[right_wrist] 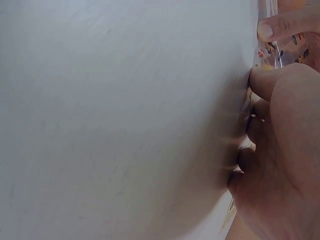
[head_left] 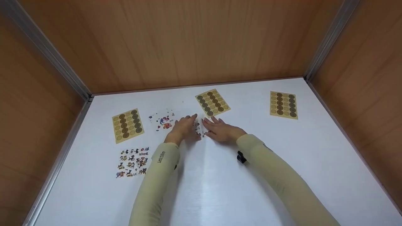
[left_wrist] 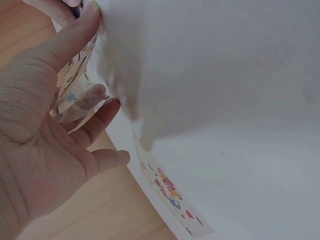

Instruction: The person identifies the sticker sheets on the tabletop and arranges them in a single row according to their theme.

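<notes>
Between my hands, a clear sticker sheet (head_left: 198, 129) with small colourful pictures curls up off the white table. My left hand (head_left: 181, 128) holds its left part; in the left wrist view the bent sheet (left_wrist: 75, 107) lies between thumb and fingers. Opposite, my right hand (head_left: 222, 130) rests palm down with extended fingers, their tips pressing at the sheet's right side on the table. In the right wrist view the left thumb shows against the clear sheet (right_wrist: 274, 55). The fingers hide much of the sheet.
Gold sheets of round stickers lie at left (head_left: 128, 126), behind the hands (head_left: 213, 103) and far right (head_left: 283, 105). Two more clear sticker sheets lie left of my left hand, one farther (head_left: 163, 121), one nearer (head_left: 133, 161). A small black object (head_left: 241, 157) is beside the right sleeve. Wooden walls (head_left: 194, 44) enclose the table.
</notes>
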Demonstrator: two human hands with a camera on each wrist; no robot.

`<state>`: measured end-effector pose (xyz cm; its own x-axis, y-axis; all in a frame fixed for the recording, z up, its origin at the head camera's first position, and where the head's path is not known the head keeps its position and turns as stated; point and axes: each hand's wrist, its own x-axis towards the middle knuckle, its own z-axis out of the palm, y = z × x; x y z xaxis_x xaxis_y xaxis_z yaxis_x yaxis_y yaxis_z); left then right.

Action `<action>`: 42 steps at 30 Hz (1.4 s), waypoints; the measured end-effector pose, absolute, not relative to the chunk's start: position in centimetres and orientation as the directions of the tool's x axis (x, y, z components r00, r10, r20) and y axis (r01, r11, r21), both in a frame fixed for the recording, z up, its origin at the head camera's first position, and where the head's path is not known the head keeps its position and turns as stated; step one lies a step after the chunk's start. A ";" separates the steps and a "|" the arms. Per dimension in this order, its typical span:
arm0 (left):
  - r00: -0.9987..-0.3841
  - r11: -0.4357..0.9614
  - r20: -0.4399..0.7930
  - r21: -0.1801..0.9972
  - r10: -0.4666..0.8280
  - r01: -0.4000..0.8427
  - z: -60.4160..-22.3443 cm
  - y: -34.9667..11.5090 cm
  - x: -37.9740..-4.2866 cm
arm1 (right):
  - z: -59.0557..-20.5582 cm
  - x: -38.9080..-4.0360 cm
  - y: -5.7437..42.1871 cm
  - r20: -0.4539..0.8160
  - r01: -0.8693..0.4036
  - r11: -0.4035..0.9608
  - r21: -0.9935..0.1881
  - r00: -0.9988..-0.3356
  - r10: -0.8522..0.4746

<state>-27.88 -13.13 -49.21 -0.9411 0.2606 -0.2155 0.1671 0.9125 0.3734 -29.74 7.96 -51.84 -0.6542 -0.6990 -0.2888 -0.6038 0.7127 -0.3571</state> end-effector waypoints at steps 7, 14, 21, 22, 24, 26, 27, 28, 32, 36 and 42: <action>-0.944 0.919 -0.211 0.357 0.255 0.168 -49.0 -13.0 -28.0 | -51.9 -29.7 8.0 -0.275 -0.597 0.715 -0.364 -0.664 -0.695; -0.951 0.916 -0.199 0.372 0.239 0.152 -49.2 -12.8 -27.8 | -51.8 -29.5 7.8 -0.259 -0.619 0.702 -0.351 -0.657 -0.708; -0.954 0.897 -0.184 0.418 0.238 0.143 -49.6 -12.6 -27.4 | -52.4 -29.4 8.2 -0.223 -0.587 0.686 -0.430 -0.667 -0.711; -0.954 0.895 -0.179 0.422 0.240 0.146 -49.6 -12.5 -27.4 | -52.4 -29.4 8.3 -0.214 -0.584 0.682 -0.440 -0.670 -0.711; -0.956 0.888 -0.166 0.434 0.242 0.149 -49.5 -12.4 -27.4 | -52.4 -29.5 8.4 -0.198 -0.579 0.678 -0.453 -0.677 -0.709; -0.957 0.879 -0.165 0.455 0.239 0.141 -49.3 -12.4 -27.4 | -52.5 -29.5 8.5 -0.192 -0.570 0.681 -0.459 -0.685 -0.702; -0.957 0.875 -0.165 0.465 0.237 0.136 -49.2 -12.4 -27.4 | -52.5 -29.6 8.4 -0.191 -0.566 0.683 -0.462 -0.688 -0.700; -0.958 0.870 -0.168 0.476 0.232 0.127 -49.1 -12.4 -27.3 | -52.5 -29.6 8.4 -0.187 -0.568 0.680 -0.463 -0.688 -0.701; -0.959 0.847 -0.179 0.523 0.221 0.097 -48.6 -12.5 -27.0 | -52.5 -29.5 8.4 -0.181 -0.547 0.683 -0.484 -0.701 -0.690; -0.959 0.824 -0.186 0.562 0.213 0.074 -48.4 -12.7 -26.9 | -52.5 -29.4 8.4 -0.179 -0.527 0.685 -0.502 -0.712 -0.679; -0.957 0.811 -0.199 0.582 0.213 0.059 -48.4 -12.8 -26.9 | -52.3 -29.4 8.4 -0.203 -0.501 0.704 -0.504 -0.723 -0.660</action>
